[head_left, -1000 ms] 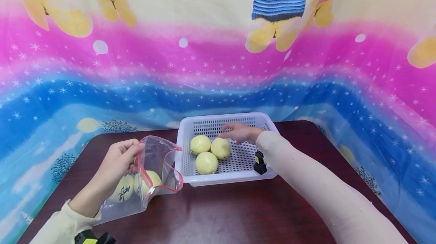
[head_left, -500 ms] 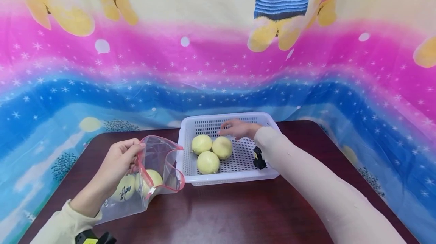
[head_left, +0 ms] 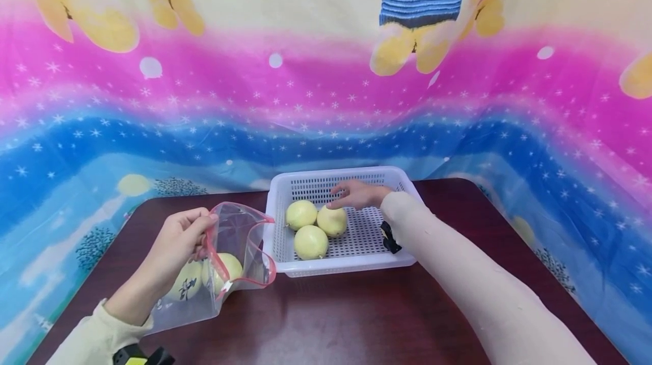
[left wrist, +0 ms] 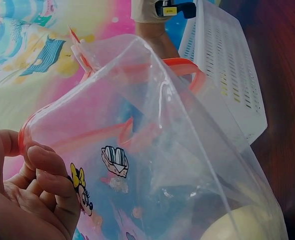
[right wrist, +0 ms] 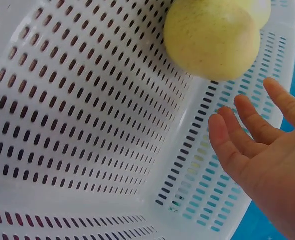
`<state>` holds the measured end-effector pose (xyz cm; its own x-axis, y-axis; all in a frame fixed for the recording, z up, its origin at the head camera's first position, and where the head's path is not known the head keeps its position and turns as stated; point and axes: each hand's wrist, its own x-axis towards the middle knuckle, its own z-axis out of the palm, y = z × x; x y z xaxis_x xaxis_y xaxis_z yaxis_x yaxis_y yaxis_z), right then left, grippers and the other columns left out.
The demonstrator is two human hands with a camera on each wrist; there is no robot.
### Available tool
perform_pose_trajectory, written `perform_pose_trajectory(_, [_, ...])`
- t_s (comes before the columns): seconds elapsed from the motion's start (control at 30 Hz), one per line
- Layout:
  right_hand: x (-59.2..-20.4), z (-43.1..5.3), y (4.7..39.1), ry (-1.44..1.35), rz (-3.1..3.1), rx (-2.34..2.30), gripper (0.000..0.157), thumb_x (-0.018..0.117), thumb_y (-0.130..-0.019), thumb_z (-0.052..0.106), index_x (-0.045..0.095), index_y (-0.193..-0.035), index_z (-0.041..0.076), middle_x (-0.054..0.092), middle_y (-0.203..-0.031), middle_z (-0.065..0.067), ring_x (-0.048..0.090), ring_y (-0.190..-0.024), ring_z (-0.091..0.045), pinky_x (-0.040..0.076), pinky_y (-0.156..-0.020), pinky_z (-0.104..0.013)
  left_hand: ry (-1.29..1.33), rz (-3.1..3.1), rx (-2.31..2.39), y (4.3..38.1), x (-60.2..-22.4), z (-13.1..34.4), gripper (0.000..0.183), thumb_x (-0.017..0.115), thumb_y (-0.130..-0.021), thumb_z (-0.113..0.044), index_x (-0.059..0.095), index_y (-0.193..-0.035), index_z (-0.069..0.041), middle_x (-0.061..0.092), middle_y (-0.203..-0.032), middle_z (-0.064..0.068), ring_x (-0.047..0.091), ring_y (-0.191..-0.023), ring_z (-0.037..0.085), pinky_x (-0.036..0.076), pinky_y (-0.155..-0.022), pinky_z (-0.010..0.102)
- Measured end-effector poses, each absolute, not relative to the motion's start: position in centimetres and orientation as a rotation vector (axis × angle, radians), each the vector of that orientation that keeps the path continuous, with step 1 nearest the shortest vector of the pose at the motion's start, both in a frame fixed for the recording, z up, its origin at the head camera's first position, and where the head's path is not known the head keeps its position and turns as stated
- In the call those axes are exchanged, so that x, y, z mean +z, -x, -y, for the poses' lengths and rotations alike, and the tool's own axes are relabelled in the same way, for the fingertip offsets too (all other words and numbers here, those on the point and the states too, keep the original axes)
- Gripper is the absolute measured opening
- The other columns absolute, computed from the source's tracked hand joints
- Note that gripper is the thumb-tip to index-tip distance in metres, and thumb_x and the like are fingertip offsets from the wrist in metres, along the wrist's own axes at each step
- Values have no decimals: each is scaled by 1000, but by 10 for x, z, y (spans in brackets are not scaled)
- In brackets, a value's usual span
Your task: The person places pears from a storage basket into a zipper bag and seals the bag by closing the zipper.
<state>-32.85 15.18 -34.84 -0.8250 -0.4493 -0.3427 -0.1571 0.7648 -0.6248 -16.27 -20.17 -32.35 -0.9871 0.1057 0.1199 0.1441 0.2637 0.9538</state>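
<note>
My left hand (head_left: pixel 175 246) pinches the red zip edge of a clear zip bag (head_left: pixel 193 313) between thumb and fingers. The bag's mouth gapes toward the basket, and cartoon prints show on its side in the left wrist view. Pale yellow pears (head_left: pixel 229 270) lie inside it, partly hidden by the hand. To the right, a white slotted plastic basket (head_left: pixel 346 266) holds three more round pears (head_left: pixel 311 242) at its left end. Over the basket hovers my right hand (head_left: pixel 360 194), its fingers loosely spread. In the right wrist view its fingertips are apart from the nearest pear (right wrist: pixel 210 42).
Basket and bag stand on a dark reddish-brown table (head_left: pixel 326 320). A printed cloth (head_left: pixel 326 87) hangs behind the table and along both sides. The basket's left rim is close beside the bag's mouth.
My right hand has stayed above the basket, its fingers shifting only slightly near the pears. The left hand and the bag keep their place.
</note>
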Motion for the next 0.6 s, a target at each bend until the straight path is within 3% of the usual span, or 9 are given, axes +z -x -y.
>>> perform_pose_trajectory(0.33, [-349, -148, 331, 472, -2553, -691, 68, 64, -95, 48, 44, -150, 12, 46, -154, -19, 46, -141, -36, 44, -111, -53, 244, 2470, -1879, 164, -325, 202, 39, 51, -106, -23, 49, -70, -8, 49, -55, -4, 44, -47, 11, 33, -43, 35])
perform_pose_trajectory(0.6, [-352, -144, 336, 469, -2607, -895, 60, 66, -96, 38, 49, -145, 7, 51, -147, -23, 50, -137, -39, 46, -109, -54, 261, 2459, -1876, 164, -325, 202, 40, 50, -106, -21, 49, -69, -7, 49, -54, -4, 44, -47, 11, 33, -43, 35])
